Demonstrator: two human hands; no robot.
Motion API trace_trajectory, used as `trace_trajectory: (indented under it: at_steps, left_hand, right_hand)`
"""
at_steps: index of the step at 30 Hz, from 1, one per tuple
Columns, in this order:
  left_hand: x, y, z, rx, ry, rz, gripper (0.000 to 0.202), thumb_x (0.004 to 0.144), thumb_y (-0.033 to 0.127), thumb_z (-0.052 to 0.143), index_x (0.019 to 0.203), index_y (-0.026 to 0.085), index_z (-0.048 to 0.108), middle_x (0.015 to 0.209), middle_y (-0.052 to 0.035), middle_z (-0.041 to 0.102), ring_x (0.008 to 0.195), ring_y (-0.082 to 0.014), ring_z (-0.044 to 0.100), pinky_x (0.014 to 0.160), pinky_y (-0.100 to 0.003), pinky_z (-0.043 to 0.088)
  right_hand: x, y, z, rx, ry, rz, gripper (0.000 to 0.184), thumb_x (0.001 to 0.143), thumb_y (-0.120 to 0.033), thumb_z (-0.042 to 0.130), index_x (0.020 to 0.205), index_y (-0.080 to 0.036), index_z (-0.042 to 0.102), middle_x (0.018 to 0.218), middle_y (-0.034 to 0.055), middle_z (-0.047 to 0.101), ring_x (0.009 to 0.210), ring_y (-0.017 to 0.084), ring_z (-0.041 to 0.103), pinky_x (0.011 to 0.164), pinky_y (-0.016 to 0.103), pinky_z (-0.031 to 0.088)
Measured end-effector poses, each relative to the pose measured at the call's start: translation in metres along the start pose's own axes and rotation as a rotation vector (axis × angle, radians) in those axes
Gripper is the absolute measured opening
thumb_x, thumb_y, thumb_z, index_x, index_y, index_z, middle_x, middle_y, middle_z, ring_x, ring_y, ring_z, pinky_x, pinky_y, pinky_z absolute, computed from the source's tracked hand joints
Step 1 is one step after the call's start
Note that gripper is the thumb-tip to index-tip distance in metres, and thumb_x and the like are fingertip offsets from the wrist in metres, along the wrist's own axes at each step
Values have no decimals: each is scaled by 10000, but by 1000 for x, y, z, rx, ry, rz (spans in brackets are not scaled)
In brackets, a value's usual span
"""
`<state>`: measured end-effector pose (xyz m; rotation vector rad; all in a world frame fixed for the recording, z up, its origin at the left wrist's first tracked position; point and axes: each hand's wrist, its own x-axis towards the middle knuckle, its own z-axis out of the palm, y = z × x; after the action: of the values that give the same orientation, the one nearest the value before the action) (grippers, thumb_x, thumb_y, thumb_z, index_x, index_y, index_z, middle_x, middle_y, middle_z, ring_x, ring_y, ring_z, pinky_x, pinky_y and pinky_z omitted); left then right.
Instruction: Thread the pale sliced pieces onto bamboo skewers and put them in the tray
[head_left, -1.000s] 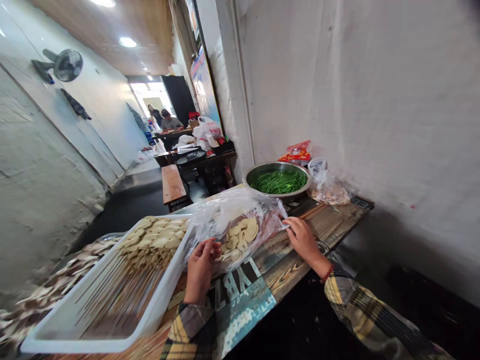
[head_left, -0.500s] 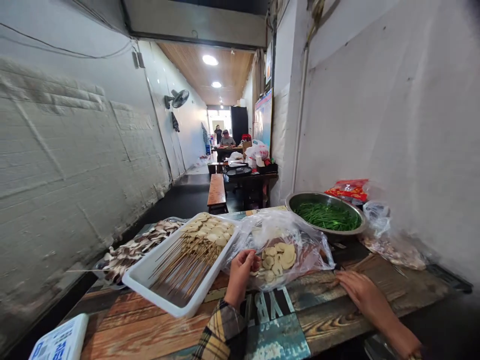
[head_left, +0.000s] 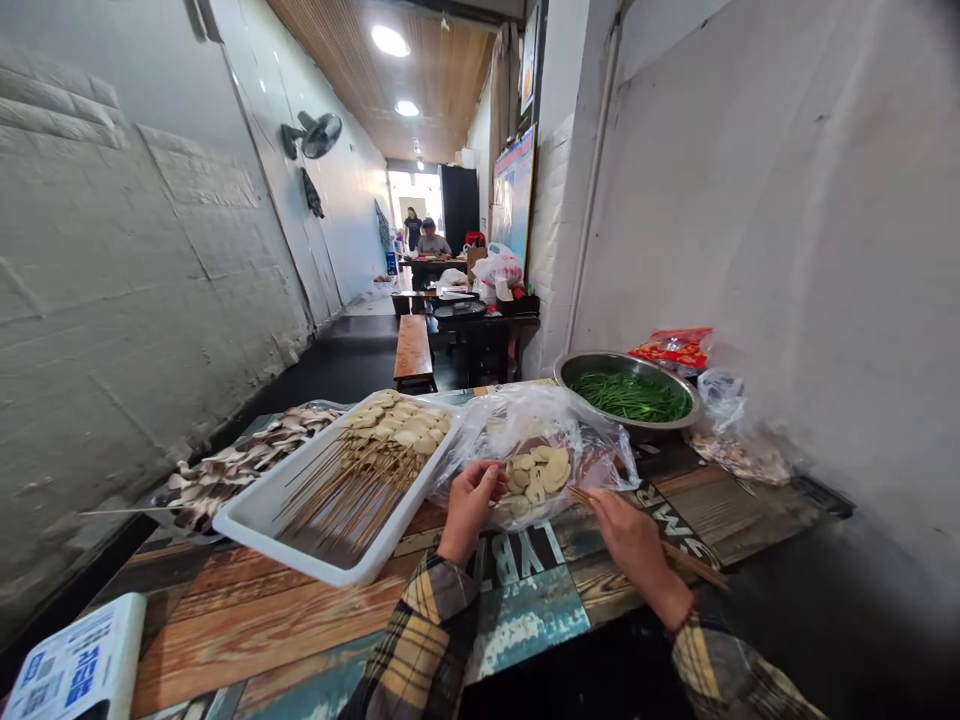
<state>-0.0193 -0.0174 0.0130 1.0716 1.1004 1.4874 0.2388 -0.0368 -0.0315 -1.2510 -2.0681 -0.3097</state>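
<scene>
My left hand (head_left: 469, 508) is closed in a pinch at the near left side of the clear plastic bag (head_left: 525, 420); whatever its fingers hold is too small to make out. Just right of those fingertips, pale round slices (head_left: 538, 475) lie in the bag's open mouth. My right hand (head_left: 630, 535) is wrapped round several bamboo skewers (head_left: 696, 566). Their tips point left toward the slices, and the rest sticks out behind the wrist. To the left stands a white tray (head_left: 300, 568), where skewers loaded with similar pale slices lie side by side.
A metal bowl of green stalks (head_left: 630, 396) stands at the back right, with a red package (head_left: 671, 347) and knotted plastic bags (head_left: 724, 400) beside it. Sliced mushrooms (head_left: 247, 465) lie left of the tray. A white box (head_left: 79, 660) sits at the near left corner. Two people are far back.
My right hand has come left and up from the right side of the table and now has bamboo skewers in its grip. My left hand stays pinched beside the slices. The camera view has shifted.
</scene>
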Motion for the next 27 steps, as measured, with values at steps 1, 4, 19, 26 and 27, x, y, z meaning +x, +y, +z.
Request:
trace_trajectory:
  at_steps: [1, 4, 19, 26, 27]
  left_hand:
    - [0, 0, 1, 4, -8, 2, 371, 720, 483, 675, 861, 140, 673, 723, -46, 671, 587, -134, 570, 550, -234, 410]
    - [-1, -1, 4, 53, -58, 41, 332, 732, 452, 660, 843, 140, 688, 704, -48, 670, 585, -143, 567, 552, -242, 410]
    - [-13, -10, 14, 645, -349, 302, 130, 763, 237, 610, 689, 176, 698, 703, -48, 650, 723, -189, 571, 667, -274, 393]
    - [-11, -18, 13, 661, -403, 314, 190, 802, 243, 570, 635, 172, 626, 667, -27, 608, 702, -166, 538, 660, -267, 361]
    - [-11, -17, 13, 661, -413, 321, 199, 804, 246, 566, 625, 173, 613, 659, -24, 594, 696, -165, 530, 658, -269, 353]
  right_hand:
    - [6, -8, 1, 22, -7, 8, 348, 1027, -279, 312, 1052, -189, 647, 951, 91, 736, 822, 207, 708, 705, 296, 527]
    - [17, -27, 5, 54, -48, -13, 365, 1028, -298, 318, 973, -199, 665, 925, 87, 744, 775, 196, 707, 660, 265, 483]
    - [12, -50, 23, -52, -62, -58, 500, 1043, -366, 276, 689, -200, 587, 545, 13, 624, 476, 140, 602, 487, 271, 251]
    - [8, -43, 25, -17, -63, -86, 476, 1037, -360, 311, 690, -205, 599, 553, 15, 622, 492, 145, 613, 496, 274, 278]
    - [8, -42, 25, -18, -68, -86, 473, 1037, -362, 313, 690, -206, 595, 555, 13, 620, 494, 146, 612, 501, 273, 283]
